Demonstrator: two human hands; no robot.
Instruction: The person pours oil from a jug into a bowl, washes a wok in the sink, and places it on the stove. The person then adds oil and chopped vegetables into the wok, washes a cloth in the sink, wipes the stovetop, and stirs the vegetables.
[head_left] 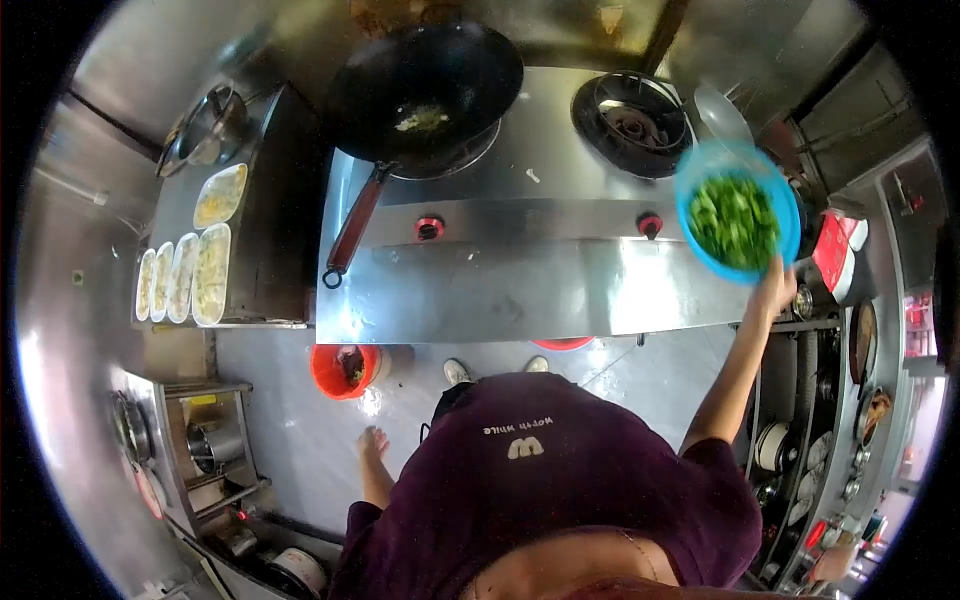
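My right hand (775, 288) grips the rim of a blue plastic bowl (789, 205), which is tilted and slightly blurred. Chopped green vegetables (733, 222) lie inside it. Away from the stove, my left hand (373, 442) hangs low over the floor on the left, holding nothing, with its fingers loosely apart. A black wok (450, 85) sits on the left burner, its long wooden handle (352, 225) pointing toward me. A little pale, chopped food (422, 120) and some oil lie at its bottom.
The right burner (632, 124) has no pan on it. Several white trays of food (212, 275) stand on the left counter. An orange-red bucket (340, 372) is on the floor below the stove. Shelves with pots (775, 447) line the right side; a metal rack (210, 395) stands left.
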